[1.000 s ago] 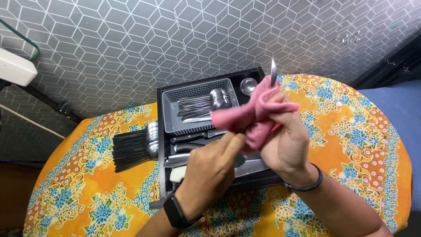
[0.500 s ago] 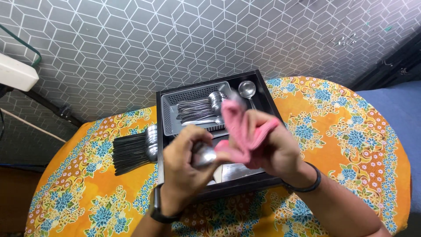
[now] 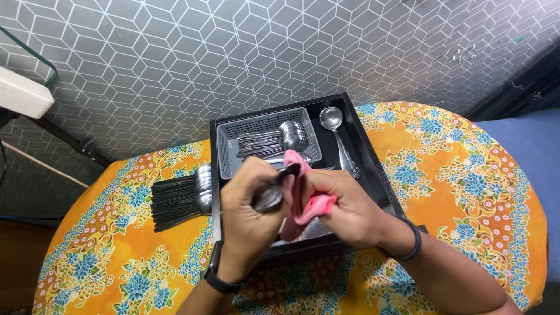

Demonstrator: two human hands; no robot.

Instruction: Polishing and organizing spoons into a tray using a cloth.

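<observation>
My left hand grips a steel spoon by its bowl end, above the front of a black tray. My right hand is closed on a pink cloth wrapped around the spoon's handle. Both hands meet over the tray and hide what lies under them. A grey perforated basket in the tray's back left holds several spoons. A ladle-like spoon lies in the tray's right part.
A pile of spoons with dark handles lies on the orange floral tablecloth left of the tray. A grey hexagon-patterned wall stands behind. A blue surface lies at right, and a white object at far left.
The spoon went from held upright in my right hand's cloth to lying across both hands. My left hand took hold of its bowl end, and both hands dropped lower over the tray.
</observation>
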